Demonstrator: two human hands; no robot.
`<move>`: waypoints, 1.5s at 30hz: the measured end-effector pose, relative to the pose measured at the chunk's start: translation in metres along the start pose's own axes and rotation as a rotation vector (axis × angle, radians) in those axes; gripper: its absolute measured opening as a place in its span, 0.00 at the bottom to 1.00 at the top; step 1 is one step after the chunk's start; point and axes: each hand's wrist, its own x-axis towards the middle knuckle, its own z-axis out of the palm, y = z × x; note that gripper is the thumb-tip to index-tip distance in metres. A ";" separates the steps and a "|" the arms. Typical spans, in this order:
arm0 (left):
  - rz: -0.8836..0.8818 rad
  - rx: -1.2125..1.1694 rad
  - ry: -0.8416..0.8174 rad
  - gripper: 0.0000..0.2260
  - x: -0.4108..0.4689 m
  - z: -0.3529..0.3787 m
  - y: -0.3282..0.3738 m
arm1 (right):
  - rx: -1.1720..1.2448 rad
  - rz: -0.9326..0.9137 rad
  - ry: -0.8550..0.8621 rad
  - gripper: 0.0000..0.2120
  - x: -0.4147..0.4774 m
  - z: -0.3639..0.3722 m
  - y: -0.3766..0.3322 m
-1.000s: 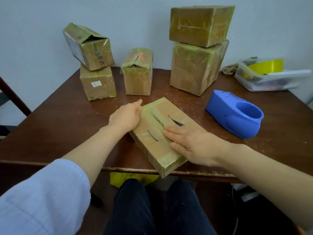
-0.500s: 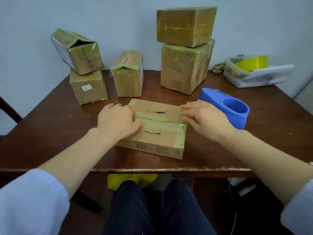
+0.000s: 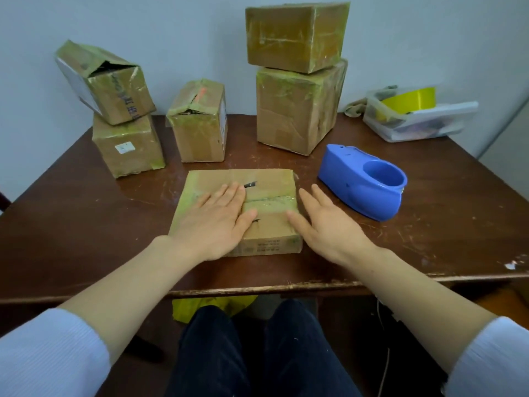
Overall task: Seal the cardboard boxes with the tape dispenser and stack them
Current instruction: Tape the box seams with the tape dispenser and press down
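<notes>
Left hand (image 3: 213, 222) flat, fingers straight, pressing down on top of flat cardboard box (image 3: 269, 181). Right hand (image 3: 326, 224) open too, fingers straight, holding nothing, just beside box's right side, thumb at its edge. Box lies near front-centre of table (image 3: 86, 224), taped seam across top. Blue tape dispenser (image 3: 360, 184) on table right of right hand, untouched. Behind: large box (image 3: 294, 110) with second box (image 3: 294, 35) stacked on it; small upright box (image 3: 200, 124); at left, tilted box (image 3: 106, 81) atop another box (image 3: 126, 144). Clear tub (image 3: 415, 127) holding yellow tape roll (image 3: 412, 100) far right.
</notes>
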 end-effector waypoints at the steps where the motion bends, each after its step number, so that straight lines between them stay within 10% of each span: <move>1: -0.028 0.001 -0.011 0.33 -0.004 -0.004 0.005 | -0.043 0.019 0.068 0.30 0.005 -0.006 0.004; 4: -0.108 0.015 -0.037 0.47 -0.013 -0.019 0.019 | -0.221 0.061 0.349 0.28 0.017 -0.037 0.031; 8: 0.050 0.049 -0.129 0.59 0.002 -0.030 0.025 | -0.356 0.369 0.249 0.37 0.032 -0.062 0.060; 20: -0.075 -0.128 -0.099 0.53 0.032 -0.009 0.060 | -0.273 0.379 0.143 0.24 0.047 -0.066 0.072; 23: -0.064 -0.280 -0.048 0.49 0.033 -0.023 0.060 | 0.055 0.387 0.248 0.24 0.040 -0.080 0.072; 28: -0.189 -1.199 0.137 0.13 0.040 -0.056 0.082 | 1.040 0.309 0.178 0.19 0.013 -0.113 0.054; 31: -0.316 -1.675 -0.024 0.19 0.043 -0.072 0.092 | 1.310 0.197 0.058 0.20 -0.005 -0.115 0.052; 39: -0.356 -1.878 -0.228 0.30 0.044 -0.082 0.094 | 1.422 0.188 -0.025 0.30 -0.024 -0.106 0.051; 45: -0.364 -1.794 -0.178 0.10 0.047 -0.080 0.090 | 1.384 0.251 -0.101 0.29 -0.030 -0.104 0.039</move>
